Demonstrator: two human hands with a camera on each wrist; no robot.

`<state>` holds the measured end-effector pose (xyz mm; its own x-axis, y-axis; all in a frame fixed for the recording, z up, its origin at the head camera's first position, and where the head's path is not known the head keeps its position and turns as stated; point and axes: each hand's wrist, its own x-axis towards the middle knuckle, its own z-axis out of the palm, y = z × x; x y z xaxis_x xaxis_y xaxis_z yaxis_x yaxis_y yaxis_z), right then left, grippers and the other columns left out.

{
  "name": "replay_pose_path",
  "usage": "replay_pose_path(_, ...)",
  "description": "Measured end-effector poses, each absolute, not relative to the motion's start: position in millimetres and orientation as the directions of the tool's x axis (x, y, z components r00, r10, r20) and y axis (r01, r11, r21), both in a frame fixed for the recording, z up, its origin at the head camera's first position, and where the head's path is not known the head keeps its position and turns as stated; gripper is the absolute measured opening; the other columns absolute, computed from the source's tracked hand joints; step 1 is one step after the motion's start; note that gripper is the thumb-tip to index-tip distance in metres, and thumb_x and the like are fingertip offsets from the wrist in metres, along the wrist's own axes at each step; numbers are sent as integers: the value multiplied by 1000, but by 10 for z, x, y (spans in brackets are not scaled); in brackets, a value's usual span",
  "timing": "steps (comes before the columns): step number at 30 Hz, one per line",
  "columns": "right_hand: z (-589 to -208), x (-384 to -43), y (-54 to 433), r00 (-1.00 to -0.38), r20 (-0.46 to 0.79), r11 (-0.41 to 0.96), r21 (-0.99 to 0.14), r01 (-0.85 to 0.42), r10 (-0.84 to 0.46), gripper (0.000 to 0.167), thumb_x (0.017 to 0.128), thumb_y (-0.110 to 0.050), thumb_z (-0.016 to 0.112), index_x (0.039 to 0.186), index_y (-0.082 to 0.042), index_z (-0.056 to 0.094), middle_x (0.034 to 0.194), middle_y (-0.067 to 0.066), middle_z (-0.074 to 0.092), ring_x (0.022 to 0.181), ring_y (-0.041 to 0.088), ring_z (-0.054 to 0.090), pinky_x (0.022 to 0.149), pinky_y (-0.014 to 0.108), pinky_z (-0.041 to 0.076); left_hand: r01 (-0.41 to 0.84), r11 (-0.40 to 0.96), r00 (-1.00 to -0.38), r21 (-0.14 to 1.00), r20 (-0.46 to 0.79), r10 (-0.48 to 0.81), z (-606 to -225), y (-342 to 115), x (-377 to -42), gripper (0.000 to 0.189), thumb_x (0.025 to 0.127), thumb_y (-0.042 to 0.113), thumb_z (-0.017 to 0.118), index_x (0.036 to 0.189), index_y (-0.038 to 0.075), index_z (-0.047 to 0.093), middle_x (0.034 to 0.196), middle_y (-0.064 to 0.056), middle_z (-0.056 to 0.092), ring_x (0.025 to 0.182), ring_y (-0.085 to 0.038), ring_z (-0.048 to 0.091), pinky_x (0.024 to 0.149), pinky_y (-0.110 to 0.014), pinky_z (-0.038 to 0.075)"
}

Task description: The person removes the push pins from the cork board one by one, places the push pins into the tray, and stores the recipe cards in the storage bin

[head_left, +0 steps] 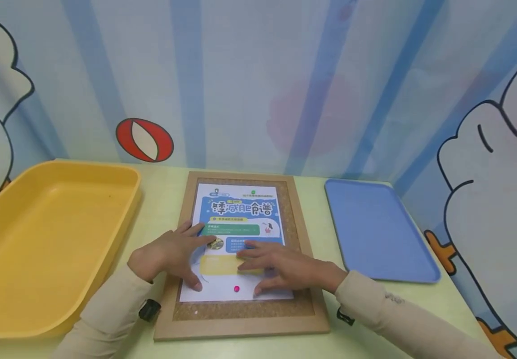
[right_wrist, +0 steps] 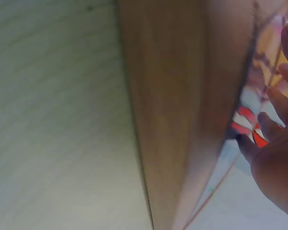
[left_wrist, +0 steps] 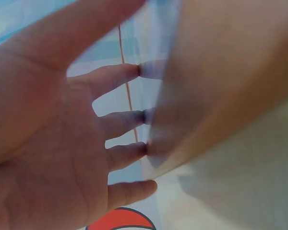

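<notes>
A printed paper sheet (head_left: 240, 212) with blue, green and yellow panels lies on a wood-framed cork board (head_left: 291, 224). My left hand (head_left: 168, 254) rests on the sheet's left side, fingers spread; in the left wrist view its fingertips touch a glossy surface. On the lower right of the sheet lies my right hand (head_left: 281, 264), fingers extended and apart. A pink pushpin (head_left: 237, 288) sits near the bottom middle, between the two hands. At the top edge are a green pushpin (head_left: 253, 192) and a small dark pushpin (head_left: 216, 191). Neither hand holds anything.
A deep yellow tray (head_left: 126, 209) stands left of the board. To the right, a flat blue tray (head_left: 380, 229) lies on the pale green table (head_left: 317, 199). Behind the table hangs a striped, cartoon-printed backdrop (head_left: 249, 89).
</notes>
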<state>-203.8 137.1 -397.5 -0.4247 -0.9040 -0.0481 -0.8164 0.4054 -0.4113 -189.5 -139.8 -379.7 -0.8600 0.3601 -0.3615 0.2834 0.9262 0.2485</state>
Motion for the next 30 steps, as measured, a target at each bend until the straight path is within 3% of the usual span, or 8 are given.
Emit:
replay_pose_path(8, -4075, -2029, 1283, -440, -114, 444, -429, -787, -891, 57, 91, -50, 66, 140, -25, 58, 160, -4, 37, 156, 21, 18, 127, 50, 10, 362, 887, -860, 287, -264, 437, -3935, -1485, -1844, 109, 66, 70, 79, 154, 18, 39, 166, -23, 17, 152, -53, 6, 116, -72, 19)
replay_pose_path(17, -4098, -2044, 1265, -454, -71, 433, -461, -775, -888, 49, 89, -47, 69, 132, -23, 65, 158, -2, 41, 155, 24, 23, 126, 54, 12, 411, 876, -880, 253, -140, 453, -4146, -1494, -1763, 99, 80, 77, 60, 156, 20, 35, 167, -21, 12, 153, -49, 3, 117, -74, 11)
replay_pose_path(30, -4075, -2054, 1178, -460, -71, 436, -471, -767, -885, 41, 86, -40, 75, 123, -23, 72, 154, -2, 47, 153, 23, 27, 125, 53, 15, 402, 867, -834, 295, -273, 480, -3968, -1521, -1777, 121, 63, 73, 79, 158, 18, 29, 167, -23, 6, 153, -49, -2, 115, -74, 16)
